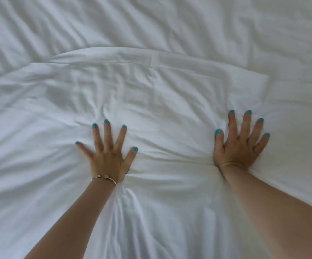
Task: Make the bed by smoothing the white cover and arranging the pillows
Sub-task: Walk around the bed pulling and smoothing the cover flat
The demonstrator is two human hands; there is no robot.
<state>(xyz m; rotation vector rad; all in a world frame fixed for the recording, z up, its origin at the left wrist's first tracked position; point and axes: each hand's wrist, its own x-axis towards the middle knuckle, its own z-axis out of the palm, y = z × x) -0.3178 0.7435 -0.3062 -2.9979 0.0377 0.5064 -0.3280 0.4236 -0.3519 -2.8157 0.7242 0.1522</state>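
Both hands lie flat on the white cover, palms down and fingers spread, grasping nothing. The left hand, with a thin bracelet at the wrist, presses the cloth slightly nearer the person; the right hand sits a little farther up the bed, well apart from the left. The cover fills the whole view, so no bed edge or corner shows, and no pillows are in sight.

The relation that matters is the folded edge of the cover, which runs crosswise, left to right, in a shallow arc beyond both sets of fingertips. Its free corner lies up and just to the right of the right hand, so that hand is the nearer one to it. Between the hands and this edge the cloth is puckered, with creases fanning out from each palm; beyond the edge, a second white layer lies in long diagonal wrinkles.

The step in hand looks like smoothing. A likely next move is a push away from the body and outward, driving the creases toward the fold. Smoothing seems only partly done.
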